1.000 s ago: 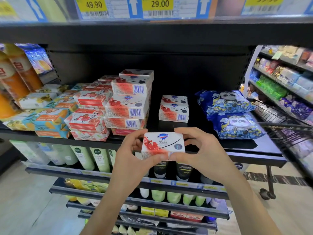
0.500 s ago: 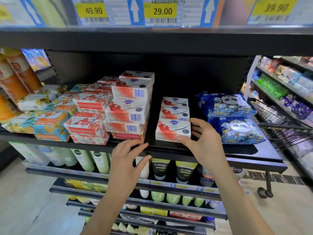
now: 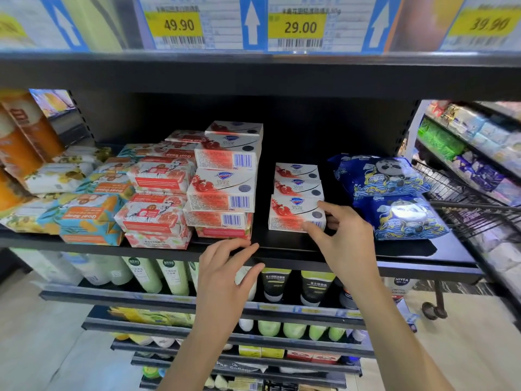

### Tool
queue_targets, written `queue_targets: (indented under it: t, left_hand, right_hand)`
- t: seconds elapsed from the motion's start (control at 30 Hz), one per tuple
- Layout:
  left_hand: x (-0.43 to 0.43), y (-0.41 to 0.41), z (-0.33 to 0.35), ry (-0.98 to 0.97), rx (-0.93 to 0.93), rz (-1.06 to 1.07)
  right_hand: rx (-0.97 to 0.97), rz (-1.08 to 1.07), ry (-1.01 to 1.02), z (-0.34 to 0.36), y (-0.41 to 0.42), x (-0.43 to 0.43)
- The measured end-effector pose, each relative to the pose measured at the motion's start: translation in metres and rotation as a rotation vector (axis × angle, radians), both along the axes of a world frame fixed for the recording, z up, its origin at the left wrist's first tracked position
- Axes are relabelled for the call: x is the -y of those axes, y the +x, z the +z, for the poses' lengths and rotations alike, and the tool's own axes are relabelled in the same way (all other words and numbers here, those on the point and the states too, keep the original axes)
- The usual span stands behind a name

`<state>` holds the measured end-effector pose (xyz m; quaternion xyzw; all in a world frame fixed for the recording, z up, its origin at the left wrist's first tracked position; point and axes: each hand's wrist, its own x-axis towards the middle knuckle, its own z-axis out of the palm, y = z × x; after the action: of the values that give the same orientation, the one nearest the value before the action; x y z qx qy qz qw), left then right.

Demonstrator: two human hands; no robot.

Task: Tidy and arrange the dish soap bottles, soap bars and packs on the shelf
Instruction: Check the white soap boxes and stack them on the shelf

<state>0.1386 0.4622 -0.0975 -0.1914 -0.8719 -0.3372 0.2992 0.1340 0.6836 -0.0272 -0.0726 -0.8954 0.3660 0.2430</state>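
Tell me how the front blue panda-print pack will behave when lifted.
The front blue panda-print plastic pack looks soft and wrinkled, so it would probably sag. Its glossy film may be slippery. Lying flat, it seems unlikely to roll.

soap box (image 3: 296,213) set onto shelf (image 3: 394,249), left grip (image 3: 225,272) released

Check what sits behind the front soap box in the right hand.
Two matching soap boxes line up behind the front soap box, which the right hand holds. Only their tops show; farther back is too dark to tell.
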Motion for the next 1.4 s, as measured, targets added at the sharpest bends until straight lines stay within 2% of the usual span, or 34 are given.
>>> queue_targets:
  t: [0.33, 0.43, 0.5, 0.57, 0.67, 0.8, 1.0, 1.13, 1.4]
  left_hand:
    - [0.000, 0.002, 0.001, 0.033, 0.006, -0.025]
    - [0.000, 0.002, 0.001, 0.032, 0.014, -0.024]
    - [-0.001, 0.002, 0.002, 0.036, 0.030, -0.028]
    - [0.000, 0.004, 0.005, 0.035, 0.053, -0.033]
    - [0.004, 0.008, 0.012, 0.058, 0.115, -0.062]
    - [0.015, 0.019, 0.031, 0.169, 0.251, -0.122]
    - [0.041, 0.028, 0.085, 0.282, 0.161, -0.083]
    - [0.059, 0.014, 0.120, 0.201, 0.099, -0.059]
    - [0.065, -0.025, 0.160, -0.188, 0.237, 0.057]
  right_hand:
    - [0.059, -0.006, -0.030, 0.006, 0.001, -0.005]
    - [0.060, -0.022, 0.055, 0.011, 0.005, -0.001]
    - [-0.008, -0.012, 0.127, 0.021, 0.009, 0.005]
    - [-0.058, 0.062, 0.068, 0.040, 0.006, 0.019]
    - [-0.031, 0.233, -0.095, 0.071, -0.019, 0.044]
    - [0.049, 0.290, -0.125, 0.097, -0.058, 0.069]
    - [-0.005, 0.313, -0.193, 0.093, -0.076, 0.083]
    - [-0.067, 0.272, -0.308, 0.090, -0.074, 0.083]
    - [-0.139, 0.197, -0.402, 0.084, -0.039, 0.053]
